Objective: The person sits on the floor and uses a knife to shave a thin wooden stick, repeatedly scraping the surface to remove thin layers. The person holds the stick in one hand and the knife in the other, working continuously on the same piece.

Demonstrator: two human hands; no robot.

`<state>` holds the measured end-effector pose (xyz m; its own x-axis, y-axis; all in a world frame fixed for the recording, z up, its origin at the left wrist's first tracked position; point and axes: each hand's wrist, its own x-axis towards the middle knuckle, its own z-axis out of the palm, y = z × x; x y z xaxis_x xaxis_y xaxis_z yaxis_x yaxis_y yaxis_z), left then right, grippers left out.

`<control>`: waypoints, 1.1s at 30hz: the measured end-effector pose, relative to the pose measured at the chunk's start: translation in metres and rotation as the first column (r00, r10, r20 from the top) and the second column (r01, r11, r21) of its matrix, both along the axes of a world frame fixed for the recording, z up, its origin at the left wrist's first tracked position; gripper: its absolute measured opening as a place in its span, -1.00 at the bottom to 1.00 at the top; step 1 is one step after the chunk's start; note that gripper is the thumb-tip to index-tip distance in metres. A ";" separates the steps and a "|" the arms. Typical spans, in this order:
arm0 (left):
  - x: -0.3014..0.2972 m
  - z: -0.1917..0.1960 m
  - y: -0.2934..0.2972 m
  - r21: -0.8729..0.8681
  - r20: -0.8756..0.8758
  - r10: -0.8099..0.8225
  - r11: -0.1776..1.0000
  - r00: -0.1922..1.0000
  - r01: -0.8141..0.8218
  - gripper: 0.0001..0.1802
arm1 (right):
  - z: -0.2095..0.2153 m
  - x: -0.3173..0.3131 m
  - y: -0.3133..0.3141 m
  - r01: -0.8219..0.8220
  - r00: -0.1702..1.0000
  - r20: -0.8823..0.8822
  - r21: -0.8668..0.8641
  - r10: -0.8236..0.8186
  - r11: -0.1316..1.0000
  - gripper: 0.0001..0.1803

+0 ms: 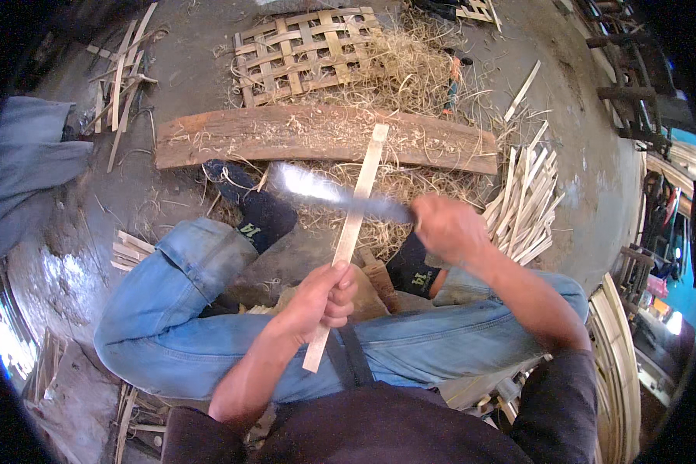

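Note:
My left hand (322, 301) is closed round a flat, pale strip of split bamboo or wood (361, 185), near its lower end. The strip slants up and away, its far end over a worn wooden plank (286, 139) strewn with shavings. In my right hand (450, 230) is the handle of a broad-bladed knife (317, 185), its blade bright and pointing left. The blade crosses the middle of the strip; whether the two touch I cannot tell. Motion blurs the knife a little, and my right fingers hide its grip.
Curly shavings (410, 69) lie heaped behind and below the plank. A woven slat panel (305, 50) rests beyond it. Bundled pale strips (526, 201) lie at the right, more sticks (124, 77) at the far left. My crossed legs (185, 332) frame the work space.

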<state>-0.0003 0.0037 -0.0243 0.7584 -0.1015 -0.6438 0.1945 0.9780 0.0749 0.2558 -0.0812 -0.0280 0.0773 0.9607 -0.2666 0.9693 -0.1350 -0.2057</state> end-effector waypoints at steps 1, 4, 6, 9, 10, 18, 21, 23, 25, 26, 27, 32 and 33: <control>-0.005 -0.001 0.000 -0.009 -0.007 0.005 1.000 1.000 -0.005 -0.66 | -0.004 0.005 0.007 0.036 0.995 0.096 0.007 -0.036 0.999 -0.93; 0.002 0.004 0.001 -0.014 -0.006 0.005 1.000 1.000 -0.005 -0.66 | -0.016 0.069 0.012 -0.041 0.956 0.294 0.155 -0.007 0.987 -0.93; 0.006 0.002 0.000 -0.006 -0.022 0.034 0.999 0.999 -0.034 -0.67 | -0.013 0.030 0.008 0.029 0.983 0.176 0.110 -0.048 0.994 -0.95; -0.004 -0.001 -0.003 -0.020 -0.019 0.011 1.000 1.000 -0.011 -0.69 | -0.022 0.031 0.009 0.012 0.981 0.188 0.188 -0.048 0.982 -0.94; -0.006 -0.001 -0.002 0.001 -0.021 0.007 1.000 1.000 -0.007 -0.69 | -0.028 0.046 0.012 -0.018 0.972 0.231 0.239 -0.039 0.971 -0.92; -0.009 -0.004 -0.006 -0.068 -0.010 0.041 0.997 0.999 -0.042 -0.68 | -0.036 0.044 0.007 0.088 0.905 0.413 0.050 -0.101 0.995 -0.93; -0.007 -0.001 -0.007 -0.015 -0.067 0.018 1.000 0.998 -0.019 -0.67 | -0.024 0.098 0.006 0.344 0.829 0.410 0.160 -0.379 0.925 -0.94; -0.005 -0.001 -0.005 -0.014 -0.073 0.045 0.999 0.996 -0.046 -0.68 | -0.019 0.094 0.000 0.258 0.908 0.285 0.200 -0.308 0.945 -0.94; 0.004 -0.004 -0.001 -0.010 -0.047 0.040 0.999 0.998 -0.041 -0.70 | -0.017 0.060 -0.009 -0.068 0.972 0.233 0.217 0.016 0.974 -0.91; 0.006 -0.002 -0.002 -0.017 -0.036 0.018 1.000 0.999 -0.019 -0.70 | -0.019 0.056 -0.007 -0.214 0.936 0.327 0.234 0.130 0.949 -0.89; 0.002 0.000 -0.003 -0.022 -0.035 -0.006 1.000 0.999 0.005 -0.71 | -0.023 0.058 -0.001 0.012 0.953 0.299 0.154 -0.058 0.988 -0.89; -0.006 -0.010 -0.008 0.031 -0.031 -0.023 0.999 0.999 0.024 -0.72 | -0.013 0.051 0.001 0.139 0.982 0.108 0.143 -0.155 0.980 -0.87; -0.004 -0.010 -0.007 0.066 -0.028 -0.027 0.997 0.999 0.029 -0.71 | -0.010 0.047 -0.003 -0.016 0.997 0.077 0.190 0.002 0.982 -0.88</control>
<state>-0.0045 -0.0029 -0.0339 0.7384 -0.0790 -0.6698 0.2245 0.9653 0.1337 0.3027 -0.0842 -0.0376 0.0813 0.9941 -0.0725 0.9841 -0.0916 -0.1525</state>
